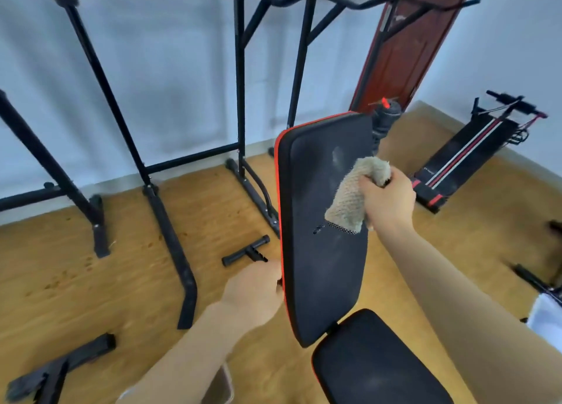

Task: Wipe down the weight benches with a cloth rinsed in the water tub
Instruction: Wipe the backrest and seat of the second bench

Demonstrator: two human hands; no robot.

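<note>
The backrest pad (322, 251) between the left hand (254, 294) and the right hand (387, 201) is black with red-orange edge trim and pale smears on its face. The cloth (346, 202) in the right hand is beige with a knobbly waffle weave. Below the hands, the seat pad (374, 361) is black, edged in red. The floor (76, 282) left of the left hand is honey-yellow wood grain. Beyond the hands, the frames (240, 99) are black, the wall (170, 84) pale blue-white, the door (398, 56) reddish brown. Right of the right hand, a folded bench (462, 160) is black, striped red and white.
</note>
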